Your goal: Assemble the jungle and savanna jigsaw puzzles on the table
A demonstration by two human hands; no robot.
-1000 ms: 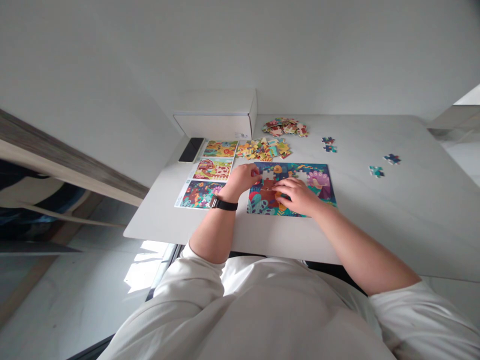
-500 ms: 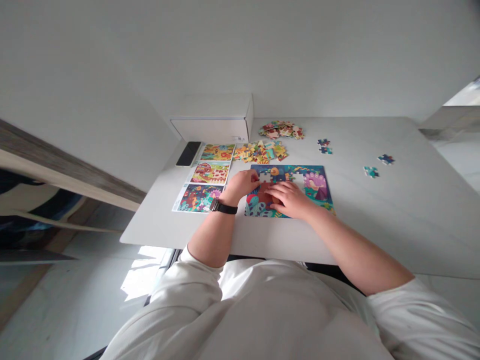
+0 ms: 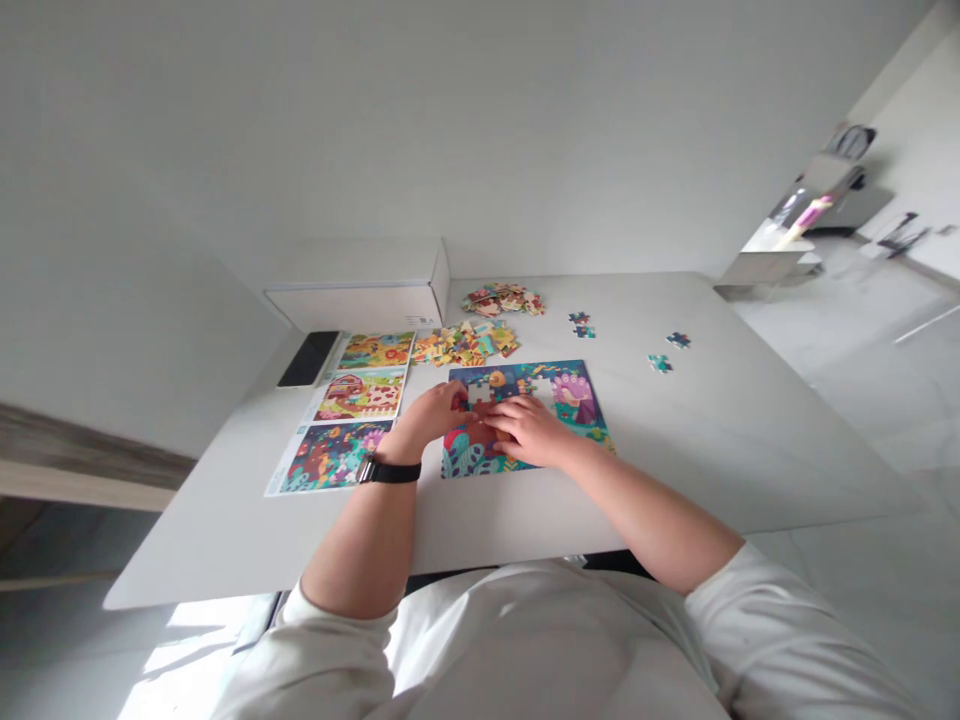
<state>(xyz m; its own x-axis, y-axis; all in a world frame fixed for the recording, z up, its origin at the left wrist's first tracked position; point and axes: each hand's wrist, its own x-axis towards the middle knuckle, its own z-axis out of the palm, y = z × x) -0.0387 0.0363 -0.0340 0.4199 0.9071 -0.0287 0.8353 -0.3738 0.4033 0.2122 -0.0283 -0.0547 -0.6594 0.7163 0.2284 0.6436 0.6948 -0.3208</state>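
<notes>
A colourful jigsaw puzzle (image 3: 469, 460) lies flat on the table in front of me, mostly joined, with pale gaps in its upper part. My left hand (image 3: 431, 412), with a black watch on the wrist, rests at its left side. The thumb and bent fingers stand apart around the reddish-brown pieces below the upper-left gap. From the right, my right hand (image 3: 532, 430) lies across the middle of the puzzle, fingers stretched over the brown pieces. It hides part of the lower picture. No loose piece shows in either hand.
Left of the puzzle lies a sheet with three pictures (image 3: 360, 395), beside a phone (image 3: 307, 360). A white box (image 3: 360, 290) stands behind. Piles of yellow pieces (image 3: 465, 343) and reddish pieces (image 3: 502, 298) lie at the back. Loose blue pieces (image 3: 679, 340) and teal pieces (image 3: 660, 363) lie rightward.
The camera view has swung right, so the table appears farther left and lower. Both hands stay on the puzzle in nearly the same places, with only slight finger shifts.
</notes>
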